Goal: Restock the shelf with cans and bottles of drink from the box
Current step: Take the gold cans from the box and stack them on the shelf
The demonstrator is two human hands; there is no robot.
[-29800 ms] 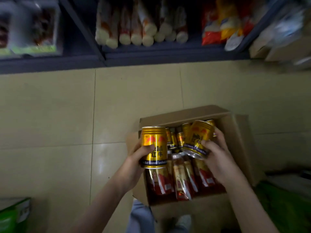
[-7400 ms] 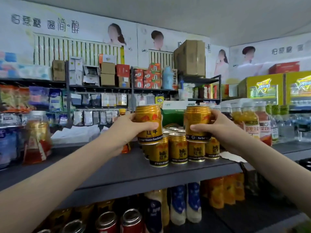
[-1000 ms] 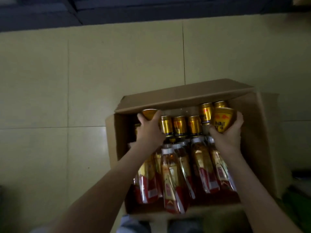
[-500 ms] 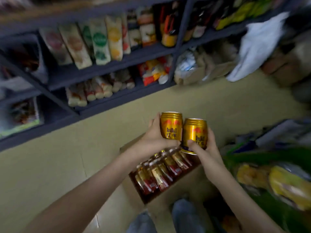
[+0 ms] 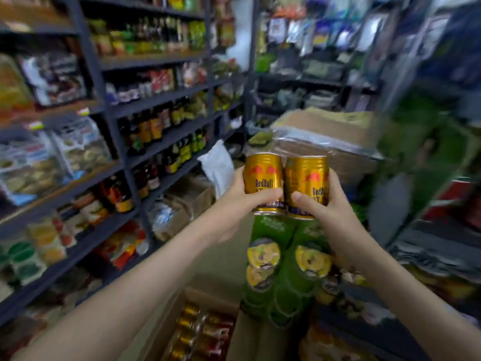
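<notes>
My left hand (image 5: 235, 201) grips a gold drink can (image 5: 263, 175) upright in front of me. My right hand (image 5: 325, 207) grips a second gold can (image 5: 305, 183) right beside it, the two cans touching. Far below, at the bottom of the view, the open cardboard box (image 5: 166, 327) shows several gold cans and red-labelled bottles (image 5: 205, 334). A dark metal shelf (image 5: 166, 100) packed with bottles and packets runs along the left.
Green packs (image 5: 281, 261) with yellow round labels are stacked right under my hands. Cardboard boxes (image 5: 325, 131) wrapped in plastic stand ahead. A white bag (image 5: 217, 165) hangs near the shelf. More stocked racks fill the back and the right side, blurred.
Both hands took a can each from the box and raised them. My view has swung up from the floor and box to the aisle and shelves.
</notes>
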